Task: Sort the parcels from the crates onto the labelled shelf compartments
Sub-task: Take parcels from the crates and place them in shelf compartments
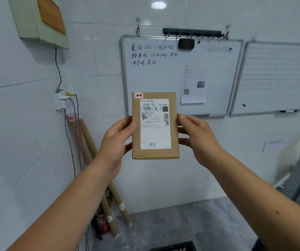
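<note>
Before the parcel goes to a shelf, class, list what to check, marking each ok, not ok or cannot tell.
1. Both hands grip the parcel, left hand and right hand at its sides: ok.
2. The label faces the camera, upright: ok.
3. Its code P021 is readable: ok.
4. Parcel's back undamaged: cannot tell.
5. Target compartment in sight: not ok; a whiteboard is ahead.

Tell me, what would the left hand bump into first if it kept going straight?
The left hand already holds the parcel, so that comes first. Beyond it, the hand points toward the whiteboard on the wall, though how far off is unclear.
</note>
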Available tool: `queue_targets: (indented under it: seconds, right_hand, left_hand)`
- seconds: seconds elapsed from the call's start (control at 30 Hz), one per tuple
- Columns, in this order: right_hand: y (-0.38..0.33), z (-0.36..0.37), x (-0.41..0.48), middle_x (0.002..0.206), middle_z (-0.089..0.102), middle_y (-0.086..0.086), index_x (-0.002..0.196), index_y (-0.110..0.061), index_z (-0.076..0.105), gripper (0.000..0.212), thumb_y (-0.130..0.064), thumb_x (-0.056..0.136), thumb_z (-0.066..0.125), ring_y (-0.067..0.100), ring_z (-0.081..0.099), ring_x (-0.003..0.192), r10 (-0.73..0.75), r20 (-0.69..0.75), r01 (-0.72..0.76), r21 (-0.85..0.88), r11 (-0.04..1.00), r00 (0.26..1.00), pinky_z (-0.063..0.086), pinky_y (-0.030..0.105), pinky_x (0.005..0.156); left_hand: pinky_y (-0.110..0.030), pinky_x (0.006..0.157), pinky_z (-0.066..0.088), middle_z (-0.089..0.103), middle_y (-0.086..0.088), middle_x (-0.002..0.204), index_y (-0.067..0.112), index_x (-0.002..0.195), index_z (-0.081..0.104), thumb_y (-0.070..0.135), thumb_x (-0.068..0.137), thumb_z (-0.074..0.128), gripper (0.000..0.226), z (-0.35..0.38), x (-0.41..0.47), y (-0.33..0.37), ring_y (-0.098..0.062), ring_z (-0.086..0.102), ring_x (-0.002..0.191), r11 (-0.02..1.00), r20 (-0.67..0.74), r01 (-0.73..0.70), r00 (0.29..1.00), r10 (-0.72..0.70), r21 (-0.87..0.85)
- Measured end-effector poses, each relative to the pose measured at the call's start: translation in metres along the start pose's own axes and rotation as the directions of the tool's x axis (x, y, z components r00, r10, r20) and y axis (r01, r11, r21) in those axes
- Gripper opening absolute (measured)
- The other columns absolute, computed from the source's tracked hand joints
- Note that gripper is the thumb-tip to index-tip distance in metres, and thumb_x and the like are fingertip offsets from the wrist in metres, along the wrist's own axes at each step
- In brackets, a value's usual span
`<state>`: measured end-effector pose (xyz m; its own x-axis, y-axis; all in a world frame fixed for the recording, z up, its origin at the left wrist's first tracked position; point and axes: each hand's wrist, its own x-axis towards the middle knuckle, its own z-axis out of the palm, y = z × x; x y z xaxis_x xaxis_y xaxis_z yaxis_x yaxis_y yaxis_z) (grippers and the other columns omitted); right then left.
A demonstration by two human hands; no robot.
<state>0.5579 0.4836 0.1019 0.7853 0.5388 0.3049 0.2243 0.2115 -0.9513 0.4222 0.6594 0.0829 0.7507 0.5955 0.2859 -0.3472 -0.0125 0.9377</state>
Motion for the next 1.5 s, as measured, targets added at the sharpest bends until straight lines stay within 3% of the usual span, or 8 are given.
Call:
queue_targets:
  seconds: [0.2, 0.33, 0.63, 0.83, 1.0, 1.13, 1.33, 1.5]
  right_hand:
    - [0.004, -0.007, -0.022, 0.118, 0.077, -0.003, 0.127, -0.018, 0.072, 0.028, -0.030, 0.106, 0.058, 0.014, 0.073, 0.110, -0.021, -0.083, 0.017, -0.049, 0.999, 0.996, 0.059, 0.042, 0.098]
    - [0.009, -0.013, -0.044, 0.116, 0.079, -0.002, 0.129, -0.018, 0.070, 0.028, -0.021, 0.101, 0.066, 0.015, 0.074, 0.109, -0.056, -0.153, 0.043, -0.087, 0.995, 0.987, 0.057, 0.043, 0.103]
    - [-0.004, -0.052, -0.115, 0.120, 0.076, -0.015, 0.118, -0.039, 0.070, 0.026, -0.024, 0.096, 0.074, 0.010, 0.070, 0.115, -0.152, -0.375, 0.045, -0.280, 0.959, 0.915, 0.057, 0.039, 0.102]
    - [-0.018, -0.097, -0.173, 0.127, 0.073, -0.004, 0.138, -0.032, 0.064, 0.047, -0.026, 0.093, 0.077, 0.019, 0.070, 0.117, -0.126, -0.461, 0.006, -0.252, 0.968, 0.879, 0.060, 0.048, 0.097]
    - [-0.028, -0.135, -0.213, 0.129, 0.071, -0.003, 0.142, -0.035, 0.060, 0.061, -0.019, 0.087, 0.081, 0.019, 0.068, 0.121, -0.120, -0.512, -0.005, -0.235, 0.972, 0.850, 0.062, 0.044, 0.093]
    - [-0.041, -0.164, -0.249, 0.128, 0.069, -0.011, 0.140, -0.043, 0.058, 0.061, -0.024, 0.087, 0.082, 0.015, 0.069, 0.118, -0.150, -0.525, -0.017, -0.300, 0.954, 0.838, 0.065, 0.038, 0.084]
    - [-0.066, -0.216, -0.303, 0.132, 0.066, -0.012, 0.151, -0.042, 0.046, 0.080, -0.024, 0.084, 0.086, 0.013, 0.067, 0.120, -0.197, -0.628, -0.082, -0.385, 0.919, 0.753, 0.066, 0.039, 0.081]
    - [-0.087, -0.247, -0.342, 0.131, 0.065, -0.013, 0.154, -0.039, 0.044, 0.088, -0.031, 0.080, 0.090, 0.011, 0.066, 0.117, -0.225, -0.744, -0.177, -0.418, 0.891, 0.629, 0.066, 0.040, 0.082]
  left_hand:
    - [-0.031, 0.087, 0.057, 0.074, 0.007, 0.128, 0.022, 0.136, 0.065, 0.012, 0.102, 0.061, 0.036, 0.011, 0.004, -0.017, -0.014, 0.071, 0.117, 0.997, 0.132, 0.024, 0.991, -0.014, -0.073]
    - [-0.043, 0.100, 0.056, 0.074, 0.004, 0.128, 0.020, 0.138, 0.062, 0.006, 0.098, 0.067, 0.043, 0.027, 0.003, -0.026, -0.020, 0.070, 0.120, 0.997, 0.212, 0.025, 0.977, -0.010, -0.071]
    - [-0.021, 0.075, 0.060, 0.078, 0.012, 0.114, 0.023, 0.133, 0.065, 0.011, 0.097, 0.070, 0.038, 0.088, -0.018, -0.023, -0.009, 0.075, 0.103, 0.994, 0.415, 0.079, 0.909, -0.043, -0.071]
    - [-0.031, 0.087, 0.061, 0.074, 0.013, 0.122, 0.031, 0.134, 0.061, 0.021, 0.098, 0.072, 0.038, 0.147, -0.051, -0.026, -0.013, 0.070, 0.115, 0.996, 0.578, 0.066, 0.816, -0.020, -0.059]
    - [-0.027, 0.082, 0.060, 0.069, 0.012, 0.127, 0.043, 0.138, 0.052, 0.024, 0.098, 0.071, 0.048, 0.189, -0.085, -0.034, -0.012, 0.065, 0.117, 0.998, 0.671, 0.059, 0.741, -0.020, -0.036]
    - [-0.044, 0.097, 0.061, 0.070, 0.007, 0.126, 0.043, 0.135, 0.054, 0.024, 0.094, 0.076, 0.050, 0.227, -0.112, -0.037, -0.019, 0.066, 0.120, 0.996, 0.685, 0.078, 0.728, -0.033, -0.035]
    - [-0.042, 0.091, 0.063, 0.071, 0.007, 0.125, 0.040, 0.139, 0.055, 0.025, 0.095, 0.076, 0.051, 0.297, -0.167, -0.035, -0.021, 0.068, 0.120, 0.987, 0.736, 0.126, 0.677, -0.009, -0.103]
    - [-0.036, 0.086, 0.064, 0.072, 0.006, 0.123, 0.034, 0.138, 0.057, 0.023, 0.092, 0.078, 0.052, 0.344, -0.196, -0.029, -0.020, 0.070, 0.116, 0.977, 0.782, 0.169, 0.624, -0.001, -0.134]
